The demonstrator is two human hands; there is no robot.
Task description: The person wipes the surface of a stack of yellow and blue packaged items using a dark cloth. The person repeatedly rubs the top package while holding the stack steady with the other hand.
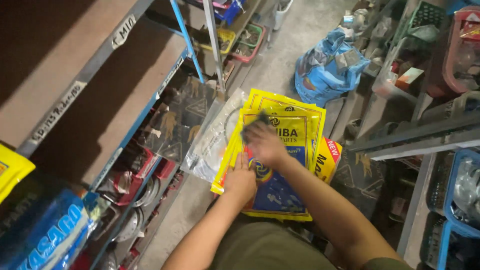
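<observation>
1. Left hand point(241, 181) is pressing flat, grip spread, on the yellow packet stack point(280, 150) lying over the person's lap, beside the clear packet point(212, 142).
2. Right hand point(263, 142) is blurring; grip seems to be pinching a dark cloth point(254, 122) on the stack.
3. Stack is fanning loosely; rubbing could be sliding packets off toward the floor.
</observation>
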